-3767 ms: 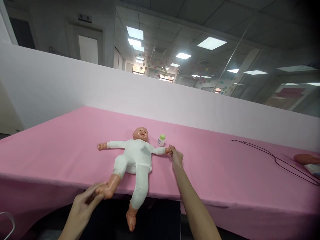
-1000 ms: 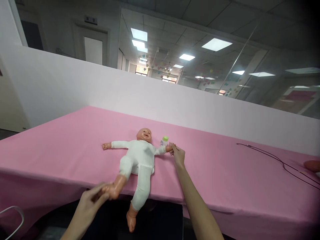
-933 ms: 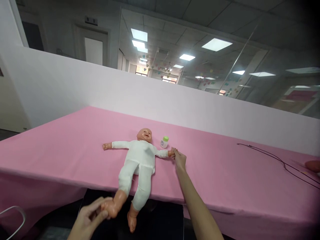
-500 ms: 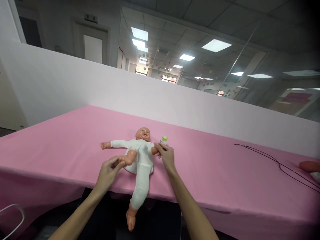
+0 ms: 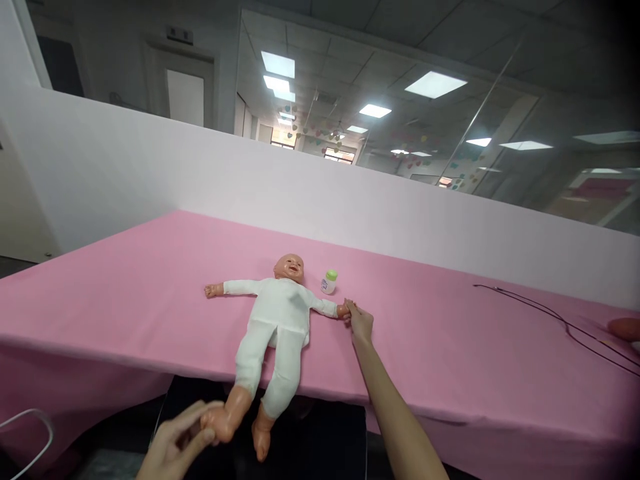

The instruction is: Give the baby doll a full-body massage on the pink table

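The left hand [image 5: 175, 437] pinched the doll's [image 5: 280, 307] near foot, while the right hand [image 5: 360, 321] pinched its nearest fist.

Pink tablecloth [image 5: 425, 333], wht doll suit [image 5: 280, 307], lt-green jar lid [image 5: 331, 275].

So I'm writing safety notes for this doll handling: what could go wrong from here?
The doll lies with its feet past the near edge of the pink table, so a firm tug by the left hand on the held foot might slide it off. The green-lidded bottle stands close to the doll's arm; a swing of that arm could tip it.
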Motion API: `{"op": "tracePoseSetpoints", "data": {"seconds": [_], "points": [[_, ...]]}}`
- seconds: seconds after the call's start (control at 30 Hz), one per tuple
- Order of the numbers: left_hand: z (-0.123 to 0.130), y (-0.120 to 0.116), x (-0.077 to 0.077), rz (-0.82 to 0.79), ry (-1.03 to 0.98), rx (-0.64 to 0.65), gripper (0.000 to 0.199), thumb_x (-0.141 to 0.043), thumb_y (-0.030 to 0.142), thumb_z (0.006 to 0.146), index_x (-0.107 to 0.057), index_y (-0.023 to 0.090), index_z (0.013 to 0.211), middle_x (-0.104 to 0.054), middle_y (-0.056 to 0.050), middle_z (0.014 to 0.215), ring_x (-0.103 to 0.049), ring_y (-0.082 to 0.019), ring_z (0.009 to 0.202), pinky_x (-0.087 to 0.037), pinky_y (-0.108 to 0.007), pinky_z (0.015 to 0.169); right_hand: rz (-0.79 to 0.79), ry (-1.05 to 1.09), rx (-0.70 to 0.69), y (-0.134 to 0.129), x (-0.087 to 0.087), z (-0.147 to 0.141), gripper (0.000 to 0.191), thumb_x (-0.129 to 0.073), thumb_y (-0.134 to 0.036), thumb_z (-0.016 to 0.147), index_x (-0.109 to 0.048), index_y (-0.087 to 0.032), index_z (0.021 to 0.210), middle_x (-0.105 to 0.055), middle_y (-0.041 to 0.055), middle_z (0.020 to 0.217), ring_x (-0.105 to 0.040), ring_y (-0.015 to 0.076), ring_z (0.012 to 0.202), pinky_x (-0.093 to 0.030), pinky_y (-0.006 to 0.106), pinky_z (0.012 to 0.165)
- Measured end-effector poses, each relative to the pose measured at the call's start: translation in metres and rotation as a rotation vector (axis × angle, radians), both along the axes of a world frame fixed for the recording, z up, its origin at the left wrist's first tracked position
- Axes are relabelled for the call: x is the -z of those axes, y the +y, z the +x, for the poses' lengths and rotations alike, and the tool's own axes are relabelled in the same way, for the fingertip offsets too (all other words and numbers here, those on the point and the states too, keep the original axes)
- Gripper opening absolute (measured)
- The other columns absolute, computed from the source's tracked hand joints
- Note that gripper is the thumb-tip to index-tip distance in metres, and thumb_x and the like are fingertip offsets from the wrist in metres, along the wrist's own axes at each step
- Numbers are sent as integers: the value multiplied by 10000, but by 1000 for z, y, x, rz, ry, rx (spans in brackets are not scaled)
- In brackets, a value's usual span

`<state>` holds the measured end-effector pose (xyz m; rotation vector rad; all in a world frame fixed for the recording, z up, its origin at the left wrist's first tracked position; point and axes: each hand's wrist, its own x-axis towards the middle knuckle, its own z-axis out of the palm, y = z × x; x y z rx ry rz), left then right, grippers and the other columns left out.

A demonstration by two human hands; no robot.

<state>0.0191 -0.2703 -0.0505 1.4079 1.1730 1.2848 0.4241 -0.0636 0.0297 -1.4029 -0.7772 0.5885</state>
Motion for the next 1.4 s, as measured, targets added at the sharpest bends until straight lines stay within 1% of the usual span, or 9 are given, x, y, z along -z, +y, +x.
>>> {"op": "tracePoseSetpoints", "data": {"seconds": [0.13,0.3,0.5,0.63,0.73,0.87,1.03,1.2,1.4], "points": [[4,-10,8,-17,-54,-15,446,-799,602,764,-869,233,1005,-807,-97,908,-773,-315,837,-646,-340,742,75,-27,-34,-4,-9,-7,484,-857,-589,598,-651,-158,525,-524,-12,452,-441,122,458,-350,270,442],[14,41,-53,134,11,-8,363,-749,509,862,-838,219,1062,-795,-81,1036,-743,-308,994,-606,-329,860,181,-184,-239,-20,-60,-57,468,-804,-610,725,-771,-144,701,-554,-10,499,-457,129,488,-400,275,493],[53,133,-92,145,-158,23,446,-739,560,853,-810,138,979,-800,-121,1027,-734,-319,1013,-590,-393,916,173,-377,-578,-40,-31,-115,472,-734,-614,810,-731,-175,638,-629,21,603,-493,144,547,-376,257,484],[52,140,-84,107,-255,56,481,-752,570,847,-806,127,1026,-795,-140,1093,-731,-317,1068,-582,-398,966,141,-274,-468,-25,-37,-94,470,-781,-624,747,-755,-161,677,-585,-4,534,-468,131,498,-380,260,475],[25,104,-67,96,-181,21,458,-760,555,850,-813,156,1068,-789,-128,1139,-723,-330,1105,-584,-403,975,156,-174,-252,-9,-42,-52,490,-816,-628,688,-757,-142,681,-576,-4,507,-476,129,487,-402,268,484],[-13,39,-25,52,4,59,400,-752,552,849,-847,197,1007,-808,-102,1029,-753,-329,998,-600,-375,921,47,-38,-17,0,-9,-6,491,-843,-609,603,-677,-149,560,-559,4,467,-468,133,456,-379,279,453],[-16,10,0,-11,-12,78,437,-752,572,831,-844,227,1083,-814,-93,1019,-766,-337,961,-627,-365,836,46,17,-9,-3,-5,-4,473,-855,-591,574,-682,-151,560,-539,-7,468,-457,131,471,-368,280,453],[9,64,-50,88,-69,-10,408,-752,536,857,-828,200,1076,-799,-98,1120,-727,-334,1101,-581,-374,961,178,-129,-228,-19,-54,-53,452,-817,-594,716,-787,-144,735,-549,-14,509,-463,130,506,-409,274,498],[59,139,-86,127,-220,25,458,-749,560,849,-810,132,999,-800,-137,1054,-733,-324,1054,-580,-404,958,194,-398,-584,-44,-34,-112,390,-750,-548,829,-785,-176,715,-686,38,685,-543,154,603,-429,261,542]]}}
